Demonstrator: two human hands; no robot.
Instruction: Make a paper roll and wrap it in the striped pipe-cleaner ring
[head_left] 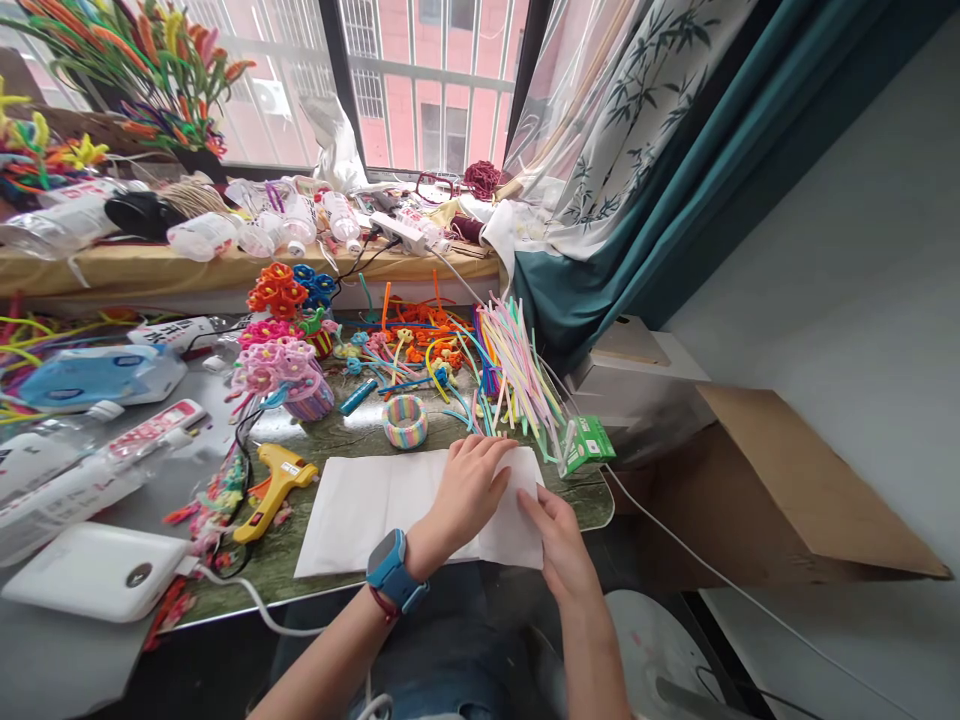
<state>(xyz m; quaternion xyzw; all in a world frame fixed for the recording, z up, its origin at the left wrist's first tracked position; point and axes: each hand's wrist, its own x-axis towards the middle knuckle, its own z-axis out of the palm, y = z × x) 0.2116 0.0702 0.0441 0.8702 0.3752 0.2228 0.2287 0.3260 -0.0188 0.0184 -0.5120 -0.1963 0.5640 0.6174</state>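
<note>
Paper [360, 510]: white, creased, flat on green tabletop [300, 590], nr front edge.
L hand [469, 490]: on top of paper, R of its middle; fingers extended, close tog., thumb apart.
R hand [559, 535]: at paper's R edge, thumb on top; can't tell if pinching.
Glue gun [274, 490]: yellow, just L of paper.
Striped ring [405, 421]: just behind paper.
Pastel stems [517, 360]: behind paper, toward R.
</note>
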